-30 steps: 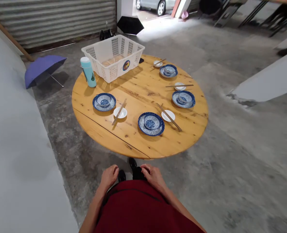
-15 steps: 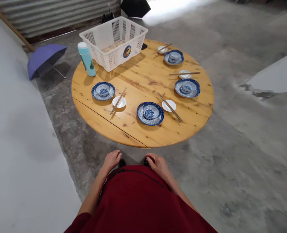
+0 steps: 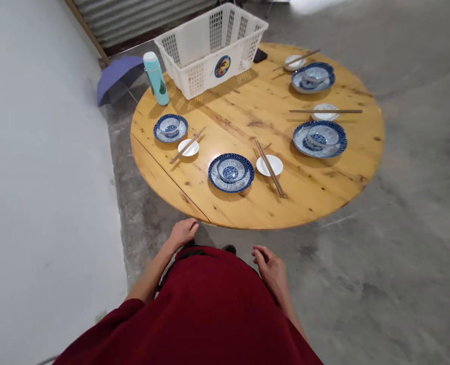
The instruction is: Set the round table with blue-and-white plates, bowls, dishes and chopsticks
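My left hand (image 3: 184, 232) is by the near edge of the round wooden table (image 3: 304, 203), fingers curled together and nothing visible in them; whether it touches the edge I cannot tell. Below the table edge, in front of my body, hangs my right hand (image 3: 272, 267), empty, with thumb and fingers apart. Nearest to both hands on the table is a blue-rimmed plate (image 3: 231, 188) with a patterned bowl (image 3: 231, 169) on it. To its right, a pair of chopsticks (image 3: 269, 170) rests across a small white dish (image 3: 276, 165).
Similar settings include a left plate (image 3: 160, 136), a right plate (image 3: 304, 149) and a far plate (image 3: 304, 87). A white plastic basket (image 3: 202, 81), turquoise bottle (image 3: 156, 78) and black phone (image 3: 261, 56) stand or lie farther back. A white wall (image 3: 49, 177) and purple umbrella (image 3: 118, 76) are left.
The view has turned and come closer to the table. My left hand is nearer the table edge; my right hand has moved outward to the right, its fingers more apart. The tableware stays put.
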Tool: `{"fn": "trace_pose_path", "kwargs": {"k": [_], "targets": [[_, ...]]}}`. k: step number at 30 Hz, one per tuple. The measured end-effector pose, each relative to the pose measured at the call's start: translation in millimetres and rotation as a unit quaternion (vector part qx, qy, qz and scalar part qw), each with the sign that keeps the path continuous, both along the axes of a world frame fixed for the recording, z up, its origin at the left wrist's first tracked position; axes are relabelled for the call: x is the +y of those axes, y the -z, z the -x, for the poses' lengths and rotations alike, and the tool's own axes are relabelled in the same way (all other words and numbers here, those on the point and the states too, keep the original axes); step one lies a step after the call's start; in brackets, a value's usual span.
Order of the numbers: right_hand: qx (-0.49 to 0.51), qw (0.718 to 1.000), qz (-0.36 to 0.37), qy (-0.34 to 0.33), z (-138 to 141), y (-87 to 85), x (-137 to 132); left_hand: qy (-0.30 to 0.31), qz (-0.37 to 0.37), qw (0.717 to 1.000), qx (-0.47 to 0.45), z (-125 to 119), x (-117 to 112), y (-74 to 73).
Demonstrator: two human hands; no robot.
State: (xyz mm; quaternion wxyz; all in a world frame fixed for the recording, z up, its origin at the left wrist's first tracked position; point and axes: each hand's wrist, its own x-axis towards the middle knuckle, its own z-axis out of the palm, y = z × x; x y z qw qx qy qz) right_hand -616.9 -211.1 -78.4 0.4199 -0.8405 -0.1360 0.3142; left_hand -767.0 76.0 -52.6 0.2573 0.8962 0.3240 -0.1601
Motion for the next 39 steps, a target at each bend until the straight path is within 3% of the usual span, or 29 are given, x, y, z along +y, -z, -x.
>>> {"fn": "trace_pose_path", "kwargs": {"k": [4, 8, 11, 16, 21, 26, 34, 36, 39], "targets": [[0.021, 1.0, -0.001, 0.014, -19.3, 8.9, -35.0, -0.032, -0.028, 0.999, -0.024, -21.4, -21.8, -16.9], [0.018, 1.0, 0.003, 0.009, -35.7, 20.6, -59.2, -0.075, -0.058, 0.993, -0.072, -31.4, -20.5, -36.1], [0.015, 1.0, 0.003, 0.007, -47.4, 28.7, -66.5, -0.127, -0.088, 0.981, -0.121, -43.0, 4.2, -50.4], [0.012, 0.999, 0.018, 0.025, -62.6, 30.9, -58.1, -0.161, -0.185, 0.952, -0.183, -96.2, 80.2, -65.7], [0.018, 0.998, 0.022, 0.057, -65.0, 23.9, -43.1, -0.151, -0.247, 0.947, -0.136, -167.1, 155.4, -58.8], [0.036, 0.996, 0.038, 0.066, -58.3, 19.3, -38.4, -0.144, -0.289, 0.944, -0.07, -207.4, 199.8, -43.6], [0.037, 0.991, 0.056, 0.113, -53.2, 8.7, -37.7, -0.11, -0.296, 0.948, -0.049, -221.5, 223.1, -25.1], [0.03, 0.992, 0.063, 0.102, -54.2, 8.1, -34.8, -0.119, -0.3, 0.944, -0.07, -222.1, 224.8, -28.6], [0.026, 0.993, 0.066, 0.099, -55.2, 7.7, -28.2, -0.129, -0.309, 0.932, -0.138, -227.0, 221.6, -45.3]]}}
